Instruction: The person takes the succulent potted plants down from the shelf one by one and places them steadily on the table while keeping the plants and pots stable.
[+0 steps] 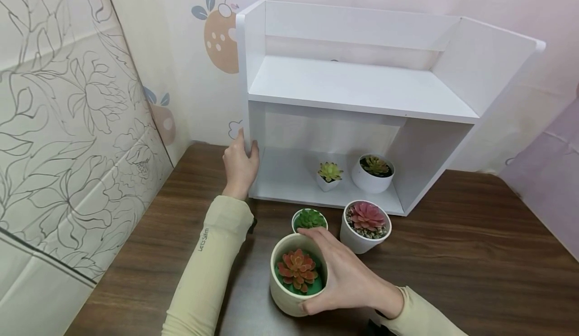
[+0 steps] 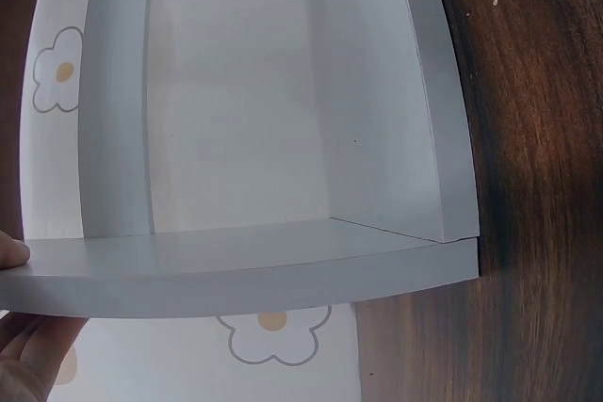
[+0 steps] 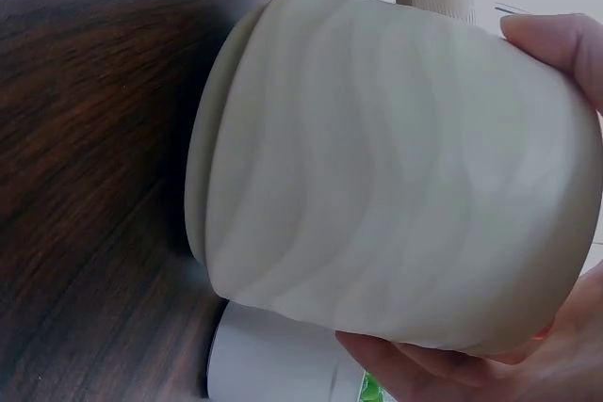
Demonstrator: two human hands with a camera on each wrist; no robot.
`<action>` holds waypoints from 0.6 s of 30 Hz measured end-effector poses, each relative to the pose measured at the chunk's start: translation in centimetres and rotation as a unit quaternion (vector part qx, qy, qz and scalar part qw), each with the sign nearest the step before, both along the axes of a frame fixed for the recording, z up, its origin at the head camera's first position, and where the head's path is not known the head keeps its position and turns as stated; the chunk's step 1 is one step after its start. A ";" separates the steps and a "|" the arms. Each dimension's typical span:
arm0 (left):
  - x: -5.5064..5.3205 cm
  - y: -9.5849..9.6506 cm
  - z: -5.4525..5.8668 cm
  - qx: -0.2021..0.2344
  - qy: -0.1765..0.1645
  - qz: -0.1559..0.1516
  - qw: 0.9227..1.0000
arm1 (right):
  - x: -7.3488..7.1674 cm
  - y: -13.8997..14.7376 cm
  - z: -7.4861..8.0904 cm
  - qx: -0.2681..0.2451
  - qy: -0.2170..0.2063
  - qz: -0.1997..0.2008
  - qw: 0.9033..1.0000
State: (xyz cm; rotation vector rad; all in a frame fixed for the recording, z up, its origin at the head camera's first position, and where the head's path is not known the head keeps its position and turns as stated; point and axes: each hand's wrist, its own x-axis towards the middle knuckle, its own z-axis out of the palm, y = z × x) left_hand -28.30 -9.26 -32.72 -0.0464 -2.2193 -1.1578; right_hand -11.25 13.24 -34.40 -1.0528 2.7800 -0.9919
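My right hand (image 1: 346, 275) grips a cream pot (image 1: 291, 303) by its rim, thumb at the near side and fingers at the far side. An orange-red succulent (image 1: 297, 270) sits in that pot; the right wrist view shows the wavy wall of the cream pot (image 3: 396, 176) close up. My left hand (image 1: 240, 165) holds the left side panel of a white shelf (image 1: 362, 87), with thumb and fingers on opposite faces of the panel (image 2: 236, 287). Just beyond the cream pot stands a small white pot with a green succulent (image 1: 310, 219), partly hidden by it.
Right of the green one, a white pot with a pink succulent (image 1: 365, 225) stands before the shelf. On the lower board are a small pot with a yellow-green succulent (image 1: 329, 174) and a rounder white potted succulent (image 1: 373, 173). The shelf stands on a brown wooden table (image 1: 479, 245).
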 end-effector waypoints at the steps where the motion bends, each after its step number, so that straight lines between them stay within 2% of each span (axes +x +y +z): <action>1: 0.0 0.0 0.0 0.000 0.000 0.000 1.000 | 0.0 0.0 0.0 0.000 0.000 0.001 1.000; 18: 0.0 0.0 0.1 0.000 0.007 -0.005 1.000 | -0.2 0.1 -0.2 0.006 0.000 -0.004 1.000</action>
